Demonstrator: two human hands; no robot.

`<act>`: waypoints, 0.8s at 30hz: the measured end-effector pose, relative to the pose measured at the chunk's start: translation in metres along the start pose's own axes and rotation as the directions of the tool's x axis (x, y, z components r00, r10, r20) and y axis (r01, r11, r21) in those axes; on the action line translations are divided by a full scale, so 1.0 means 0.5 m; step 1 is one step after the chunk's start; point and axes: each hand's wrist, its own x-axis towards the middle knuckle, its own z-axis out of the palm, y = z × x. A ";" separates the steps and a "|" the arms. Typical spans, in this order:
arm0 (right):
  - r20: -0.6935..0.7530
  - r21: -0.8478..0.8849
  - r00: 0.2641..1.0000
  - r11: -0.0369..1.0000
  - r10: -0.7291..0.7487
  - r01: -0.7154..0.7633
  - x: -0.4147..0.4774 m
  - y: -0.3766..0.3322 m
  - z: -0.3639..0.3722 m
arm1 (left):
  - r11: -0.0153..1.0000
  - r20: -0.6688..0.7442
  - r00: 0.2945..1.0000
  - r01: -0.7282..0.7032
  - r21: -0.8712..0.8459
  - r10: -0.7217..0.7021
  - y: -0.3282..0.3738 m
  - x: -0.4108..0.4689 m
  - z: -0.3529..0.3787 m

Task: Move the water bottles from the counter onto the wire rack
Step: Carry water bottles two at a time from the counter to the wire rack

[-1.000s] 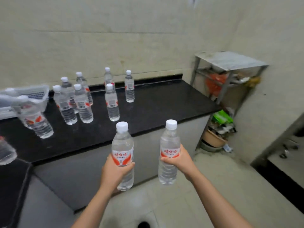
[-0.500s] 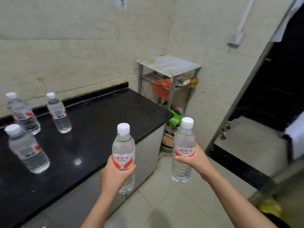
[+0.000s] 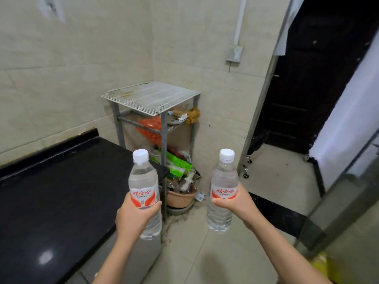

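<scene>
both hands loaded. left hand (image 3: 135, 214) has its fingers curled round the label band of one water bottle (image 3: 143, 177), and right hand (image 3: 235, 203) grips a second bottle (image 3: 224, 177) the same way. both grips are closed fully round the mid-body. caps up, bottles upright, well apart from each other. both are in the air: off the bench (image 3: 61, 191), not yet on the wire rack (image 3: 151, 97). the left one hangs by the bench's end corner, the right one over the floor.

the mid-body grip makes sense: the base stays free, so each can go down flat with no re-grip.

the rack stands in the corner, just past the end of the bench and against both walls. its top is a white wire grid with a brownish stain near the back left edge. the lower shelves are stuffed: orange bag (image 3: 149, 128), green packets (image 3: 178, 165), clay pot (image 3: 180, 198) at floor level. my read is that the top grid is the only sensible drop zone.

step in hand: carry to the rack, one bottle per hand to halve the trips. looks early, as no bottle stands on the rack. can't tell how many are left, since most of the bench is out of frame.

risk: narrow bases on wire gaps, so a bottle landed off-level could tip. i'd set them down toward the middle of the grid.
</scene>
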 end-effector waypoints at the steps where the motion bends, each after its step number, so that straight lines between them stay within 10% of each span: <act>1: 0.009 0.014 1.000 1.000 -0.002 0.002 0.037 0.002 -0.020 | 1.000 -0.007 1.000 -0.003 0.000 0.003 0.016 0.024 0.028; 24: 0.136 0.028 0.990 0.999 -0.041 0.038 0.810 -0.018 -0.071 | 0.995 -0.099 0.992 -0.079 -0.062 0.072 0.228 0.644 0.370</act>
